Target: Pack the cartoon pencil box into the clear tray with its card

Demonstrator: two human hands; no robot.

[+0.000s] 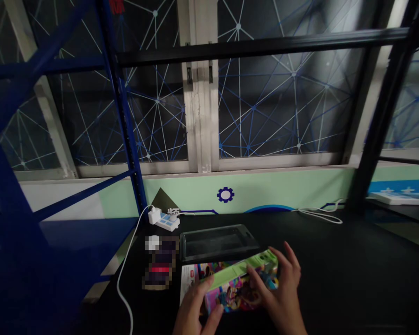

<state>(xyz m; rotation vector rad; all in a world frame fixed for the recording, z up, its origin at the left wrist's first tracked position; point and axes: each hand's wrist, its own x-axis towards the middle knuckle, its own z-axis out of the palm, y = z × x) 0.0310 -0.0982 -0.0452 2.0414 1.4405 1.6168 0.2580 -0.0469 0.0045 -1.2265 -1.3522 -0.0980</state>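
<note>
A box-shaped item with a light green edge and a colourful cartoon-printed face (pixel 235 295) is held tilted between my two hands. My left hand (pixel 197 307) grips its left end, with the thumb on the printed face. At the right end is my right hand (pixel 282 288), its thumb at the green edge and its other fingers behind the corner. Under and behind the item lies a colourful printed sheet or booklet with a white left part (pixel 187 278). Just beyond that rests a clear tray with a dark rim (pixel 183 246).
On the black table (pixel 335 279), a white power strip (pixel 167 222) with plugs and a cable (pixel 120 274) sits at the back left. A pixelated object (pixel 164 263) lies left of the tray. Another white cable (pixel 321 215) lies by the wall, near a black post (pixel 380 116).
</note>
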